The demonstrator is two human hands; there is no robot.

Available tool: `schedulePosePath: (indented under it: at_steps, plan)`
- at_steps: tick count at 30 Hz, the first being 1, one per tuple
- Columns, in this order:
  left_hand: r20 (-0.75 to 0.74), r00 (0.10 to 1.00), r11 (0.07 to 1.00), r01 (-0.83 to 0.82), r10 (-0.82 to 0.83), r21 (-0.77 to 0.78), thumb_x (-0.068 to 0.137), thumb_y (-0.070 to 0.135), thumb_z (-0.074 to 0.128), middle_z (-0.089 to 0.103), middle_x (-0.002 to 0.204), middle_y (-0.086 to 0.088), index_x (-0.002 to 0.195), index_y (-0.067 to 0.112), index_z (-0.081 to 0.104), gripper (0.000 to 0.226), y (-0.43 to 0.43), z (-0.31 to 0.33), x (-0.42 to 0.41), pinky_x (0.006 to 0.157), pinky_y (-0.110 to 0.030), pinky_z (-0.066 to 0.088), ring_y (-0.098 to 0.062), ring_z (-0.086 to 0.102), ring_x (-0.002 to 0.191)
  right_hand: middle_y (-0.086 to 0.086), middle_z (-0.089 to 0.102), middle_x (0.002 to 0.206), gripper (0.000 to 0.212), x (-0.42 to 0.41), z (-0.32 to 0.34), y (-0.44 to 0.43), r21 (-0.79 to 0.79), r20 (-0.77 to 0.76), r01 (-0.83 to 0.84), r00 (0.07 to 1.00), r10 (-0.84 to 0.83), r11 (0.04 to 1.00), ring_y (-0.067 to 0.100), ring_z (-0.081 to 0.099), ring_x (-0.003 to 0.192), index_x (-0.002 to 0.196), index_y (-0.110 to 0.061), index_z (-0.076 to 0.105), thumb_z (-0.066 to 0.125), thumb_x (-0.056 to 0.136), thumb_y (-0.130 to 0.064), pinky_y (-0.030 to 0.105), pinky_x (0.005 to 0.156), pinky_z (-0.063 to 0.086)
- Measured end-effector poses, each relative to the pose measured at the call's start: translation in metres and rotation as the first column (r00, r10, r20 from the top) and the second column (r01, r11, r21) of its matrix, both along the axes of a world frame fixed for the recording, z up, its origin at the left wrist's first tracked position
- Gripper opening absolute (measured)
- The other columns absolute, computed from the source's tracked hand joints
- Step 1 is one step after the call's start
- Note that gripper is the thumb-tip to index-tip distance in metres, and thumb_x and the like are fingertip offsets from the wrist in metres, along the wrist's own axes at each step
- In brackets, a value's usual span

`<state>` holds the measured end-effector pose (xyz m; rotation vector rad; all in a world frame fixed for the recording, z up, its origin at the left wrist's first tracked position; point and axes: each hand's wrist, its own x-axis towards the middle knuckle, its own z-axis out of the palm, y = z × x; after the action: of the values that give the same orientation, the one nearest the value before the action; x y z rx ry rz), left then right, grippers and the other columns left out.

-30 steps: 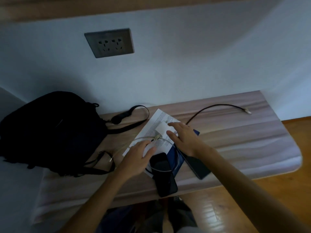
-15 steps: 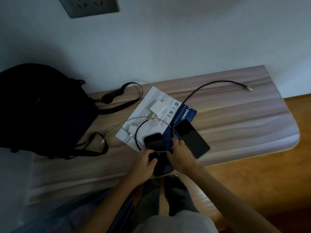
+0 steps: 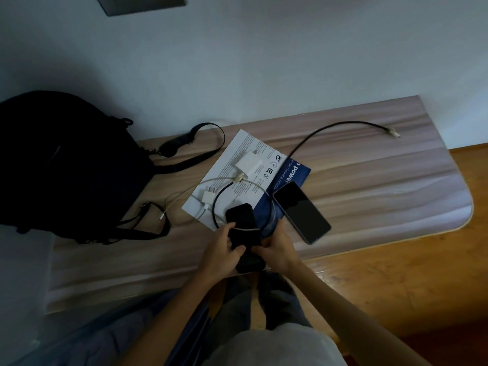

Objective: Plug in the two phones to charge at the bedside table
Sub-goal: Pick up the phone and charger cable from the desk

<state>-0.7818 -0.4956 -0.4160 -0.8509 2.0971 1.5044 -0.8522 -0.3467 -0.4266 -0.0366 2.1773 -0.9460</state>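
- A pale wood-grain desk with a rounded corner stands against a plain bluish wall. The room is dim.
- Orange wooden floor shows to the right of the desk.
- A grey socket sits on the wall, high above the leaflet and to its left, cut off by the top edge.
- A white leaflet lies near the desk's middle, overlapping a blue sheet.
- A white charger rests on the leaflet, with a smaller adapter at the leaflet's left corner.
- A black bag fills the desk left of the leaflet, its straps trailing towards it.
- A black cable loops over the leaflet's near half and arcs away to the right, its plug lying free.
- The phone lies at the leaflet's near end, reaching the desk's front edge, with a cable across it.
- The left hand and right hand both grasp the phone, fingers curled at its sides.
- The second phone lies screen up just right of the leaflet, untouched.
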Motion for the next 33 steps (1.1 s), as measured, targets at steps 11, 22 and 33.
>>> schedulePosePath:
  at_steps: [11, 22, 33]
  plan:
    - [-0.032, 0.991, 0.974, -0.124, 0.132, 0.190, 0.090, 0.048, 0.067, 0.051, 0.145, 0.001, 0.147, 0.033, 0.039, 0.066, 0.002, 0.015, -0.006, 0.096, -0.033, 0.053, -0.017, 0.055, 0.127, 0.018, 0.072, 0.090, 0.020, 0.001, 0.038, -0.006, -0.269, 0.117, 0.038, 0.993, -0.006, 0.962, 0.031, 0.068, 0.081, 0.102, 0.000, 0.067, 0.065, 0.087, -0.013, 0.053, 0.080, 0.054]
    - [-0.018, 0.982, 0.956, -0.179, 0.188, 0.235, 0.065, 0.053, 0.077, 0.044, 0.152, 0.001, 0.155, 0.046, 0.018, 0.108, -0.018, 0.037, -0.008, 0.105, -0.039, 0.046, -0.018, 0.050, 0.132, 0.001, 0.070, 0.062, 0.029, -0.013, 0.069, 0.009, -0.424, 0.116, -0.216, 0.950, 0.290, 0.880, 0.017, 0.068, 0.055, 0.087, -0.022, 0.071, 0.066, 0.085, -0.050, 0.028, 0.057, 0.057]
    - [0.185, 0.982, 0.942, -0.106, 0.048, 0.320, 0.084, 0.041, 0.075, 0.049, 0.128, 0.008, 0.147, 0.041, 0.040, 0.072, -0.066, 0.063, 0.021, 0.068, -0.039, 0.059, -0.018, 0.059, 0.108, -0.006, 0.064, 0.062, 0.022, -0.056, 0.042, 0.006, -0.288, -0.168, -0.177, 0.977, 0.133, 0.941, 0.006, 0.060, 0.051, 0.085, -0.018, 0.074, 0.060, 0.099, -0.026, 0.021, 0.054, 0.051]
